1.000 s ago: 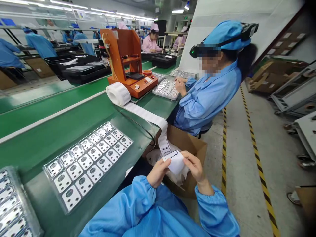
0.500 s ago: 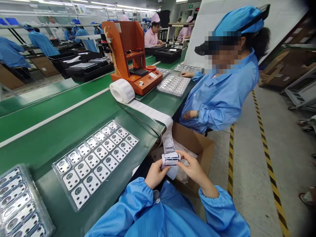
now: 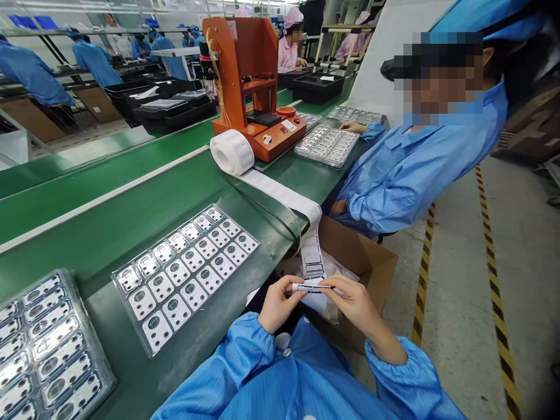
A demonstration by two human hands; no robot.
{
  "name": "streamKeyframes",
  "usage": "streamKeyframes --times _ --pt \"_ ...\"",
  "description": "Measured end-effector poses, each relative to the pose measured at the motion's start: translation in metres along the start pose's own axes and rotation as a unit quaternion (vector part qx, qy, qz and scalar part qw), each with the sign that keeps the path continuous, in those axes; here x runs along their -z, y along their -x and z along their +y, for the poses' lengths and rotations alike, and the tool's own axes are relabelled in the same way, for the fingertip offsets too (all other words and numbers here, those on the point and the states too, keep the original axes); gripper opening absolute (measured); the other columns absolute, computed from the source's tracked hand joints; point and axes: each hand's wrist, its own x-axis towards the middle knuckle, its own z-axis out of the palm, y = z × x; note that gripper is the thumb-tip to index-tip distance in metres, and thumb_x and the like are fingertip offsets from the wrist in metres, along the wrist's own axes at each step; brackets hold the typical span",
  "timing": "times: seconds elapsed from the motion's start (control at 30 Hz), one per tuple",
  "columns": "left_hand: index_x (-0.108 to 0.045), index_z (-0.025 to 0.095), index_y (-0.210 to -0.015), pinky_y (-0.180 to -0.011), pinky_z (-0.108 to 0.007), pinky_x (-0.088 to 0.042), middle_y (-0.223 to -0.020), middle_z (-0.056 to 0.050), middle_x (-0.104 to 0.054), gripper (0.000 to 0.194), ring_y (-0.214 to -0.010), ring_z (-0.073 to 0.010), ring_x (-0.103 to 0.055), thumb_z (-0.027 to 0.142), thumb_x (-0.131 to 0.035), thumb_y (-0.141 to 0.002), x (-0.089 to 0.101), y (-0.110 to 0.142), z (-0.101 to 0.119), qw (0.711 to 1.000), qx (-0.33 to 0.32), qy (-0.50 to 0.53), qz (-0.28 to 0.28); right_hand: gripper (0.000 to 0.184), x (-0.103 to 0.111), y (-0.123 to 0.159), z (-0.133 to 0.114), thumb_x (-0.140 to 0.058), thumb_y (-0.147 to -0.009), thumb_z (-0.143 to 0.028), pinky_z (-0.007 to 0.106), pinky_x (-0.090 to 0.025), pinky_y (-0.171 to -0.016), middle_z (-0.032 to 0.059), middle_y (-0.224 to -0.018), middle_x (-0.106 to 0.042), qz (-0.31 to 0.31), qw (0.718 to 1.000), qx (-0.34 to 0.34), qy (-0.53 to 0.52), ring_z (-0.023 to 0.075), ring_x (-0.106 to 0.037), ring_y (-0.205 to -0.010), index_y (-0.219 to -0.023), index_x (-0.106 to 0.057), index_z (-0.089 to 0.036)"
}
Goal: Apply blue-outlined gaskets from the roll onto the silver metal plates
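A white label strip (image 3: 280,191) runs from a roll (image 3: 231,151) on the green bench, over the edge and down to my hands. My left hand (image 3: 280,298) pinches the left side of the strip where it bends in a fold. On the other side my right hand (image 3: 350,300) grips the same fold between thumb and fingers. Dark outlines of labels show on the strip near the fold. Left of my hands lies a clear tray (image 3: 186,274) with rows of silver plates, each with dark holes.
A stack of similar trays (image 3: 48,350) sits at the near left. An orange press (image 3: 249,87) stands behind the roll. Below my hands is an open cardboard box (image 3: 376,262) with clear plastic inside. A co-worker in blue (image 3: 394,181) sits at right, one hand by another tray stack (image 3: 328,146).
My hands have bent the label strip into a tighter fold, turning its printed outlines into view. The co-worker's hands have moved apart, one lowered to the lap. The view has shifted left.
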Motion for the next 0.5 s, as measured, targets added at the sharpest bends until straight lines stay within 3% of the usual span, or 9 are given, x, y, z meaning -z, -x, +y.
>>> streamKeyframes --times 0.13,0.23,0.33,0.5 --pt "-0.065 0.015 -0.096 -0.074 -0.027 -0.047 -0.085 -0.004 -0.07 0.028 -0.08 -0.0171 -0.065 0.036 -0.07 -0.079 0.0 0.0 0.0 1.0 -0.001 -0.013 0.011 0.031 0.012 -0.001 -0.003 -0.056 -0.095 -0.046 0.028 -0.055 -0.062 0.0041 -0.081 -0.071 -0.047 0.994 0.009 0.1 0.0171 -0.068 -0.069 -0.108 -0.073 -0.025" --pt "-0.065 0.015 -0.095 -0.07 -0.025 -0.045 -0.082 -0.003 -0.069 0.027 -0.076 -0.016 -0.063 0.035 -0.069 -0.078 0.001 0.0 0.0 1.0 0.001 -0.024 0.017 0.038 0.025 -0.007 -0.012 -0.056 -0.094 -0.048 0.028 -0.055 -0.065 0.0053 -0.088 -0.067 -0.035 0.984 0.044 0.171 0.0174 -0.067 -0.076 -0.121 -0.068 -0.024" --pt "-0.065 0.015 -0.096 -0.067 -0.025 -0.043 -0.081 -0.003 -0.068 0.026 -0.073 -0.0153 -0.06 0.035 -0.068 -0.078 0.001 0.001 0.0 0.999 0.006 -0.035 0.018 0.028 0.032 -0.016 -0.026 -0.05 -0.099 -0.036 0.032 -0.052 -0.08 0.0076 -0.101 -0.069 -0.03 0.966 0.118 0.226 0.0193 -0.066 -0.092 -0.114 -0.069 -0.022" --pt "-0.067 0.015 -0.096 -0.065 -0.024 -0.042 -0.081 -0.003 -0.069 0.026 -0.071 -0.0146 -0.059 0.034 -0.067 -0.08 0.0 0.001 -0.001 0.998 0.003 -0.053 0.027 0.025 0.028 -0.029 -0.046 -0.046 -0.1 -0.026 0.035 -0.044 -0.078 0.0073 -0.095 -0.072 -0.098 0.927 0.2 0.301 0.0191 -0.063 -0.083 -0.1 -0.07 -0.019"
